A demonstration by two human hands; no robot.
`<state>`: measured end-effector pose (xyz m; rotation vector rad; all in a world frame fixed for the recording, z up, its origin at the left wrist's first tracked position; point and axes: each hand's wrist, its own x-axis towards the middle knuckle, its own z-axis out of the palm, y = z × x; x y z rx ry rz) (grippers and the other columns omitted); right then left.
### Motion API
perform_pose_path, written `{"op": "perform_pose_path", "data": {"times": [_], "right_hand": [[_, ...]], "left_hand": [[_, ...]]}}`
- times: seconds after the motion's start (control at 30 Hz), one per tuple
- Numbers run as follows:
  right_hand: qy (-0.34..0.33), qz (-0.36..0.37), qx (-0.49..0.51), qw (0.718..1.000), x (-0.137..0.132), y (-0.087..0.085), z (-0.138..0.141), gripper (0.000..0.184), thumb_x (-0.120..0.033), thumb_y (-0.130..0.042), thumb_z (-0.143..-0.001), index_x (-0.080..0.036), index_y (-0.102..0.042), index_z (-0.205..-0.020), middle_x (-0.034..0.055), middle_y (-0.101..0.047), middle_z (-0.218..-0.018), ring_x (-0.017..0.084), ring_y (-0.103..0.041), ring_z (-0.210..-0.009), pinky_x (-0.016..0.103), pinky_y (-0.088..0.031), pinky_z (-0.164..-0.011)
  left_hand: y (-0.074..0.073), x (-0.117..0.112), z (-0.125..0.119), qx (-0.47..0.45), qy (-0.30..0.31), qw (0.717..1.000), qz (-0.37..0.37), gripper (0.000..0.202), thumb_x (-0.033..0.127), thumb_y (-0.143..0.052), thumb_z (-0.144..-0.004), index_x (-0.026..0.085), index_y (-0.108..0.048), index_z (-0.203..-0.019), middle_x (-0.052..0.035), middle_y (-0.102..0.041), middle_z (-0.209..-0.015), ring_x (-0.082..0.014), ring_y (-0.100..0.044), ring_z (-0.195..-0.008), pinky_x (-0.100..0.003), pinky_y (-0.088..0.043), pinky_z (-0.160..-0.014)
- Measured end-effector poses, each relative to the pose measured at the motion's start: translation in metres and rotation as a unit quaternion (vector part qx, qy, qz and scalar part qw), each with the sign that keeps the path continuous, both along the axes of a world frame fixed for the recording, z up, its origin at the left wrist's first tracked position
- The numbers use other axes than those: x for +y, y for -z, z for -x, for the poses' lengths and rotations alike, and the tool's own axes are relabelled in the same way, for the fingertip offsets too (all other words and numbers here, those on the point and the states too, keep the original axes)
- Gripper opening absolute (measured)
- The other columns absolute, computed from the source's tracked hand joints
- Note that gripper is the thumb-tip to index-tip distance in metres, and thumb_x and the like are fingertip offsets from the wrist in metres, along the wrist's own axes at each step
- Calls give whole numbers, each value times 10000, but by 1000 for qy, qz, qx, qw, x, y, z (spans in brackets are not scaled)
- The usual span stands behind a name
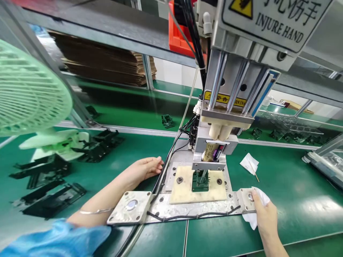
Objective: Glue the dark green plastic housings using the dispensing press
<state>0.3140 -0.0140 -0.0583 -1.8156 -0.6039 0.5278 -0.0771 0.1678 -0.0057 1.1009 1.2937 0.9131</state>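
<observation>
A small press (211, 142) stands before me, with a dark green plastic part (200, 181) on its cream fixture plate (182, 192). My left hand (150, 167) lies left of the plate beside black cables (162, 175), fingers loosely stretched and nothing visible in them. Its forearm passes behind the left button box (130, 207). At the base's right end, my right hand (265, 214) closes around the right button box (245, 200) with its thumb at the round button. A white cloth (252, 219) is bunched between that hand and the box; the other fingers are hidden.
Several black plastic parts (50, 200) lie at the left, near a green fan (29, 92). A white wipe (249, 163) with a thin stick lies right of the press. Behind are stacked cardboard (104, 60), a red bin (179, 35) and a clear tray (294, 123).
</observation>
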Motion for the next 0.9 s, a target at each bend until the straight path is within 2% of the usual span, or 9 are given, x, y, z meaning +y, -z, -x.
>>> {"op": "perform_pose_path", "data": {"times": [0.1, 0.27, 0.63, 0.8, 0.9], "right_hand": [[8, 23, -1, 1000, -2, 2, -6, 669, -715, -762, -612, -98, -771, -872, 106, -741, -778, 304, -692, -793, 307, -537, -597], [14, 72, 0, 997, -4, 2, -19, 622, -689, -780, -606, -116, -768, -847, 106, -756, -856, 318, -699, -880, 290, -550, -623], [29, 72, -17, 997, -6, 9, -26, 706, -712, -781, -594, -92, -764, -931, 134, -755, -933, 343, -712, -908, 304, -581, -600], [24, 68, -7, 997, -5, 8, -26, 729, -705, -790, -593, -94, -760, -991, 130, -751, -984, 340, -707, -951, 296, -590, -637], [25, 71, -4, 997, -5, 8, -25, 717, -707, -785, -600, -102, -762, -985, 121, -755, -973, 325, -707, -941, 288, -581, -642]], "left_hand": [[9, 9, -1, -61, -36, 997, -5, 320, 385, -868, -616, 164, -668, -733, -24, -641, -688, -134, -629, -619, -326, -609, -781], [18, 8, 6, -118, -25, 993, -4, 324, 357, -880, -608, 149, -689, -767, -40, -667, -760, -146, -643, -667, -364, -601, -843], [12, 4, 7, -129, 18, 991, 15, 415, 372, -924, -541, 146, -705, -813, -23, -674, -768, -129, -627, -700, -327, -569, -837], [15, 6, 8, -131, 19, 991, 14, 408, 379, -924, -550, 146, -711, -810, -26, -674, -756, -137, -626, -696, -341, -574, -818], [18, 7, 9, -134, 20, 991, 15, 415, 390, -933, -537, 155, -720, -805, -24, -680, -757, -134, -628, -697, -311, -578, -785]]}}
